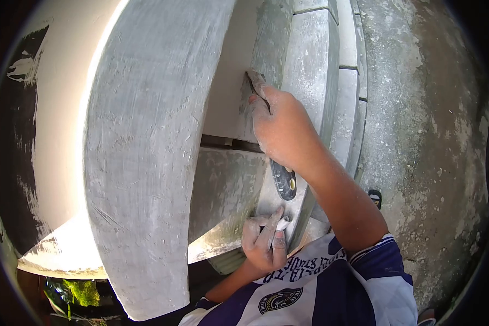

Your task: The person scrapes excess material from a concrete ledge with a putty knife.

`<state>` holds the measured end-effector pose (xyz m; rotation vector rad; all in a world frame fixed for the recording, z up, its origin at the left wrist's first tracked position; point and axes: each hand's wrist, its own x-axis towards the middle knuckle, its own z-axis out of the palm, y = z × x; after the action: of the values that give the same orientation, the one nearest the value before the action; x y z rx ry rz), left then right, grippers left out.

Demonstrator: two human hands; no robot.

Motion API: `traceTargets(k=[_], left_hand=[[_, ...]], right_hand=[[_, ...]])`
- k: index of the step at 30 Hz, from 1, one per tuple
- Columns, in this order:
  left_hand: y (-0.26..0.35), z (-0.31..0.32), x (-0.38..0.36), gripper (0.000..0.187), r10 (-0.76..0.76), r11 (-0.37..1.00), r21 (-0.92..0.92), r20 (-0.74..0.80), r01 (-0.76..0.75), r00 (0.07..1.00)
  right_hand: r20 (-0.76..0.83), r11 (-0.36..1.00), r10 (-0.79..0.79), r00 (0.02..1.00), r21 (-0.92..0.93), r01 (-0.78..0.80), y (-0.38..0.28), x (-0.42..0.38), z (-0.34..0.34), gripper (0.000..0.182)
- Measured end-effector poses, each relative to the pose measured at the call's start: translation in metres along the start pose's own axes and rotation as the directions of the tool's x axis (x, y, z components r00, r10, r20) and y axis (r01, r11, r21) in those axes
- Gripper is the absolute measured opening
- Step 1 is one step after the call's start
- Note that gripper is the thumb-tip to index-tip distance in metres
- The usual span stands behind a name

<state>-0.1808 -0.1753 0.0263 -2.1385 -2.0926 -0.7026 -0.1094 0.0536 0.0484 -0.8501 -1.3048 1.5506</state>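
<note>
My right hand (280,122), dusted with white powder, is closed round a putty knife (283,182). The knife's dark handle sticks out below the palm, and its thin dark blade edge shows near the fingers, close to the grey inner face of a moulded concrete piece (228,103). Lower down, my left hand (266,242) is closed, its dusty fingers pinching a small white lump or rolled piece (283,222) beside the pale ledge. What that piece is made of cannot be made out.
A broad, smooth grey curved panel (146,125) rises at the left. Stepped grey mouldings (309,65) run along the right side, above rough concrete ground (418,136). A dark gap (231,143) crosses the inner face. Green moss shows at the lower left.
</note>
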Motion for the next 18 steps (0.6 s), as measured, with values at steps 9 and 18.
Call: traceTargets(k=[9, 18], left_hand=[[0.0, 0.001, 0.002, 0.041, -0.004, 1.0, -0.009, -0.005, 0.003, 1.0], [-0.002, 0.002, 0.003, 0.039, 0.004, 1.0, -0.012, -0.011, -0.004, 1.0]], right_hand=[[0.022, 0.995, 0.091, 0.996, 0.034, -0.092, -0.014, 0.009, -0.01, 0.037], [-0.07, 0.997, -0.068, 0.995, -0.029, 0.066, 0.009, 0.023, -0.005, 0.035]])
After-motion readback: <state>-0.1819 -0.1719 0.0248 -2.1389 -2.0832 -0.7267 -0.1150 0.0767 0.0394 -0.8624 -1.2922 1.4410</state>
